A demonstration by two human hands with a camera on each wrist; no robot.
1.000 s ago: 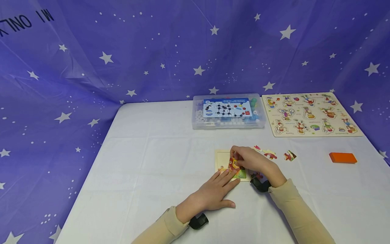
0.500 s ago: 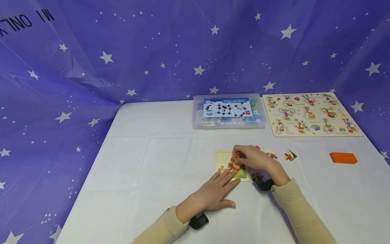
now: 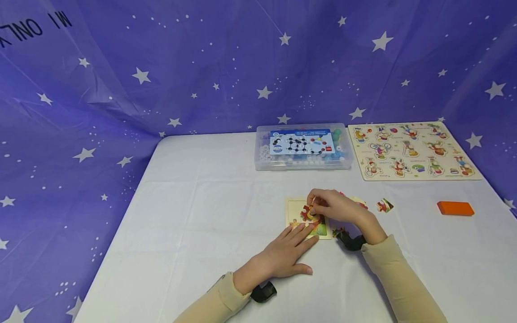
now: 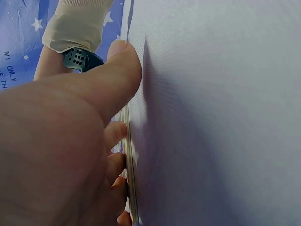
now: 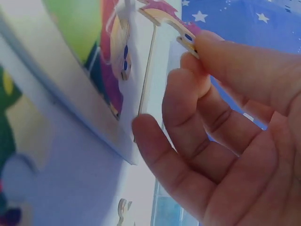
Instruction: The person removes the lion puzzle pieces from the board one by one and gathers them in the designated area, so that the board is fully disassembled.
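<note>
A small jigsaw tray (image 3: pixel 295 205) with a pale wooden border lies on the white cloth in the head view. Along its near part sit fitted pieces with green and orange print. My left hand (image 3: pixel 282 255) lies flat with outstretched fingers over the tray's near edge; in the left wrist view its fingertips (image 4: pixel 118 162) rest at that edge. Over the tray, my right hand (image 3: pixel 334 207) pinches a red and yellow puzzle piece (image 3: pixel 305 212) between thumb and fingers. In the right wrist view this puzzle piece (image 5: pixel 162 13) is tilted, lifted off the tray surface.
Loose puzzle pieces (image 3: pixel 384 205) lie right of the tray, some partly hidden by the right hand. Behind stand a clear plastic box (image 3: pixel 262 162) of model parts and a wooden picture board (image 3: pixel 420 175). An orange block (image 3: pixel 455 208) lies far right.
The right hand has shifted slightly right and away from me. The pinched puzzle piece has turned, its knobbed side now showing toward the left. My left hand stays put.
</note>
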